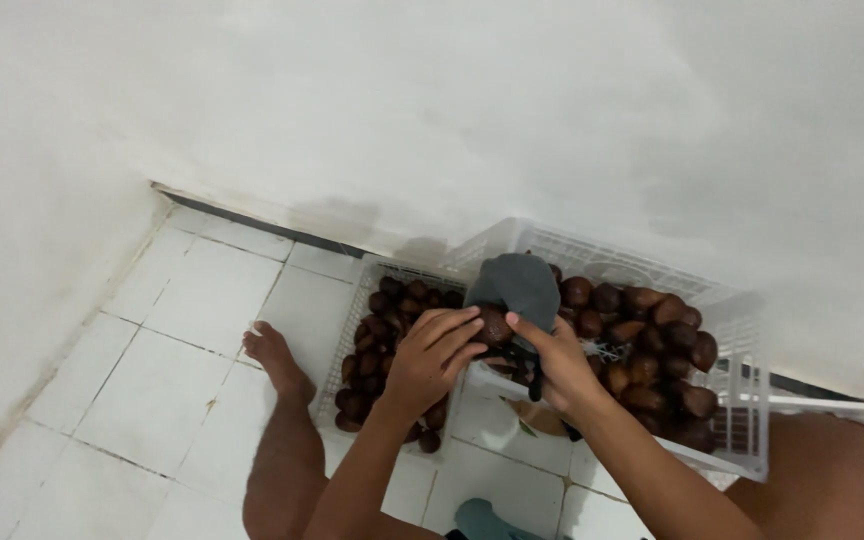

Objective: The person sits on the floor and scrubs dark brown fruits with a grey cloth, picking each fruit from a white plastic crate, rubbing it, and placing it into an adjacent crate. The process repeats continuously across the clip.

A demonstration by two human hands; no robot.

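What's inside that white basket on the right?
The white basket holds a heap of brown, scaly fruits. A grey cloth and both hands cover its near-left part, and the bottom is hidden.

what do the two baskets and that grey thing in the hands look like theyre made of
The right basket and the left basket look like white moulded plastic: thin, even lattice walls with a dull sheen. The grey thing looks like soft cloth, matte and draped in folds, with dark straps below; the exact fabric is unclear. Both the left hand and the right hand grip it around a brown fruit.
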